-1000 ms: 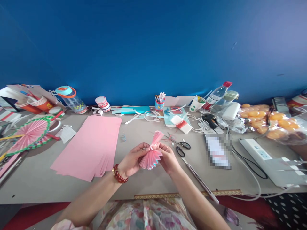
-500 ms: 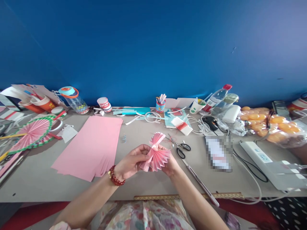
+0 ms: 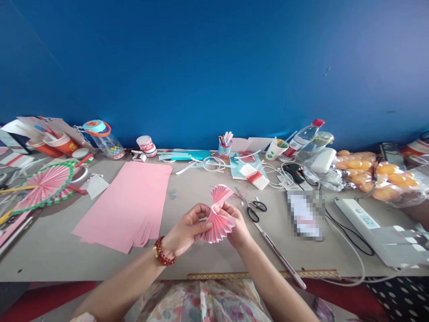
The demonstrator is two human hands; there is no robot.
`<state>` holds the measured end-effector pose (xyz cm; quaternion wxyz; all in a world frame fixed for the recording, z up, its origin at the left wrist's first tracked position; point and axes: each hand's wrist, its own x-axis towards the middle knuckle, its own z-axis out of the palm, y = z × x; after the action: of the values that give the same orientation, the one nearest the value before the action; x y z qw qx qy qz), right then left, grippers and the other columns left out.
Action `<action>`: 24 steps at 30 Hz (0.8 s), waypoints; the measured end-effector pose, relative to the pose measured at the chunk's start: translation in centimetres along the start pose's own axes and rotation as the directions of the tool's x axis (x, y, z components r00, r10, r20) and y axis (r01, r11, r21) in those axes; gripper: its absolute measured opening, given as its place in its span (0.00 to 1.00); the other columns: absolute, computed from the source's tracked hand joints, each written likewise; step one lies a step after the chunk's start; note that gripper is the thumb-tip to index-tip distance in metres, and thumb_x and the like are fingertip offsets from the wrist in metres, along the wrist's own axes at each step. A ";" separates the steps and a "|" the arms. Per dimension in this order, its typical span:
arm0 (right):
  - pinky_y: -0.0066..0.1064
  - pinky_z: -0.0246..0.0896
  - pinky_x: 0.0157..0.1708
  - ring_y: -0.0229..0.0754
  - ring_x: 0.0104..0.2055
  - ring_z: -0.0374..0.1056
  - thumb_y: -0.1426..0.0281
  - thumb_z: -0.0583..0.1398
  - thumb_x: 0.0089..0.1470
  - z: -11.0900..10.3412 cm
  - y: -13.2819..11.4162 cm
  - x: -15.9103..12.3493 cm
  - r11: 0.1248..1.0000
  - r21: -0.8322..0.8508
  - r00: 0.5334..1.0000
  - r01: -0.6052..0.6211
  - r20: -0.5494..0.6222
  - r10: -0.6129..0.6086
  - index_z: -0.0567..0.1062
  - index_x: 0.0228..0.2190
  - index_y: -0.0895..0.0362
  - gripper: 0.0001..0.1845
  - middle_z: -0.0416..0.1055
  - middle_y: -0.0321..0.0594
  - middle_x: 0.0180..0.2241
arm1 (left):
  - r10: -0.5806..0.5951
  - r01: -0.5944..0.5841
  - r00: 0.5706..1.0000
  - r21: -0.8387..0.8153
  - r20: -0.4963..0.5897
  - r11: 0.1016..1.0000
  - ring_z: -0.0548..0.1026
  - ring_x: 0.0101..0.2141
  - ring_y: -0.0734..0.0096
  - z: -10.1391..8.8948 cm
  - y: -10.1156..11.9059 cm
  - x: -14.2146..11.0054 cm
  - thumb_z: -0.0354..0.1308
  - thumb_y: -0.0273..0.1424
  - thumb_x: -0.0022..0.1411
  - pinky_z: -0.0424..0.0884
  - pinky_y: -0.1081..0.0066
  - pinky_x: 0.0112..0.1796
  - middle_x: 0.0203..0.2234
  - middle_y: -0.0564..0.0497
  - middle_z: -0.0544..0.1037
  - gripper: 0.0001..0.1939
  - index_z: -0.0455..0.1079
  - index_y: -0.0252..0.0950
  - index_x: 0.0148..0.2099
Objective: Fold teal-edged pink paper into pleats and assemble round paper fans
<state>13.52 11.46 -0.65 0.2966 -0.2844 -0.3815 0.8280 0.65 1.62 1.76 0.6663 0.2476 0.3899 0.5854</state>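
A pleated pink paper fan (image 3: 219,228), pinched at its middle and spread at both ends like a bow, is held above the desk. My left hand (image 3: 191,227) grips its lower left edge between thumb and fingers. My right hand (image 3: 235,223) pinches it near the gathered middle, the thumb on top; some fingers are hidden behind the paper. Just right of my hands lie black-handled scissors (image 3: 253,209) with thin red thread close to the blades. A stack of pink paper sheets (image 3: 124,201) lies to the left.
A utility knife (image 3: 279,255) lies right of my right forearm. Farther right are a power strip (image 3: 375,228) and cables. Along the wall stand a water bottle (image 3: 103,141), a pen cup (image 3: 225,148) and a plastic bottle (image 3: 303,136). Green-edged pink fans (image 3: 47,183) lie far left.
The pleated paper has turned in my hands, and its folds have fanned out wider at both ends. My right thumb has come back onto the gathered middle.
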 end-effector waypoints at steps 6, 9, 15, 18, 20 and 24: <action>0.24 0.57 0.26 0.32 0.24 0.62 0.62 0.70 0.46 -0.1 0.2 0.1 0.986 -0.122 0.993 0.113 -0.013 -0.116 0.73 0.27 0.57 0.14 0.69 0.32 0.25 | -0.005 0.005 1.000 -0.045 0.001 0.999 0.72 0.31 0.74 -0.3 0.2 0.2 0.67 0.40 0.56 0.70 0.73 0.31 0.36 0.51 0.71 0.18 0.67 0.36 0.42; 0.25 0.60 0.27 0.34 0.26 0.64 0.61 0.69 0.47 -0.4 0.6 0.1 0.955 -0.240 0.984 0.176 0.008 -0.180 0.73 0.27 0.57 0.14 0.70 0.33 0.25 | -0.001 0.003 0.999 0.038 -0.038 0.999 0.72 0.30 0.72 -0.5 0.6 0.5 0.62 0.47 0.59 0.68 0.73 0.30 0.31 0.50 0.72 0.19 0.67 0.34 0.39; 0.28 0.64 0.26 0.38 0.26 0.67 0.61 0.64 0.54 -1.2 1.2 0.0 0.812 -0.492 0.948 0.313 0.108 -0.300 0.74 0.31 0.56 0.11 0.71 0.36 0.26 | 0.077 -0.044 0.993 0.314 -0.095 0.948 0.73 0.26 0.72 -0.6 0.8 1.3 0.64 0.43 0.57 0.66 0.75 0.27 0.27 0.51 0.75 0.17 0.66 0.34 0.37; 0.29 0.67 0.30 0.39 0.28 0.69 0.63 0.62 0.56 -1.3 1.0 0.0 0.727 -0.576 0.921 0.374 0.136 -0.366 0.75 0.32 0.56 0.09 0.73 0.38 0.28 | 0.126 -0.070 0.986 0.419 -0.109 0.905 0.70 0.21 0.76 -0.7 0.6 1.4 0.62 0.42 0.60 0.65 0.76 0.25 0.24 0.52 0.75 0.16 0.66 0.34 0.35; 0.30 0.67 0.32 0.39 0.30 0.69 0.63 0.62 0.57 -1.2 0.8 -0.1 0.692 -0.597 0.904 0.405 0.151 -0.399 0.75 0.33 0.56 0.09 0.73 0.39 0.29 | 0.165 -0.094 0.980 0.475 -0.109 0.875 0.69 0.19 0.76 -0.7 0.4 1.4 0.60 0.42 0.61 0.65 0.75 0.25 0.21 0.53 0.74 0.14 0.67 0.35 0.35; 0.30 0.66 0.33 0.39 0.30 0.69 0.63 0.62 0.57 -1.1 0.7 -0.1 0.645 -0.627 0.881 0.437 0.152 -0.449 0.75 0.32 0.56 0.09 0.73 0.39 0.29 | 0.241 -0.132 0.962 0.556 -0.128 0.821 0.70 0.21 0.75 -0.9 0.4 1.4 0.57 0.42 0.63 0.67 0.74 0.28 0.19 0.55 0.73 0.14 0.70 0.35 0.35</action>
<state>14.12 11.55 -1.79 0.3768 -0.2740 -0.6971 0.5450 -0.28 2.97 1.24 0.4674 0.4053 0.5756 0.5347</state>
